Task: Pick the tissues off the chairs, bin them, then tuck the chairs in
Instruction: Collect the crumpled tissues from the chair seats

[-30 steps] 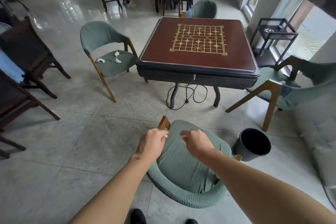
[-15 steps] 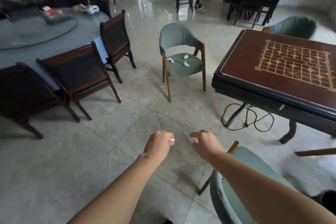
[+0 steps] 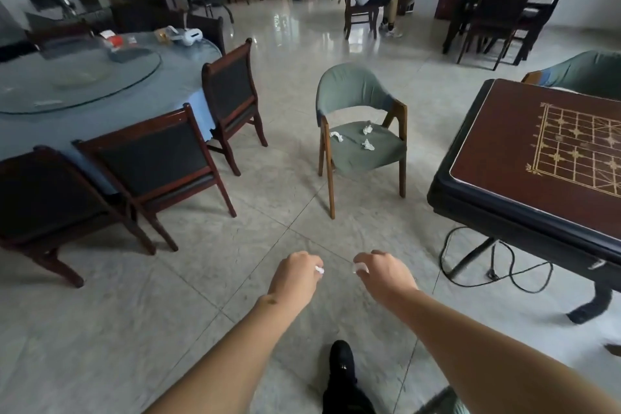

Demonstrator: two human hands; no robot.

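From the head camera I see my left hand curled shut with a scrap of white tissue poking out at the fingertips. My right hand is closed the same way on another white scrap; how much paper either fist holds is hidden inside the fingers. Both hands hang over bare floor tiles, near each other but apart. Ahead stands the green chair, pulled well clear of the game table, with three crumpled tissues lying apart on its seat. A second green chair is mostly hidden behind the table, which the right frame edge cuts off. A blurred green edge sits at the bottom right; I can't tell what it is.
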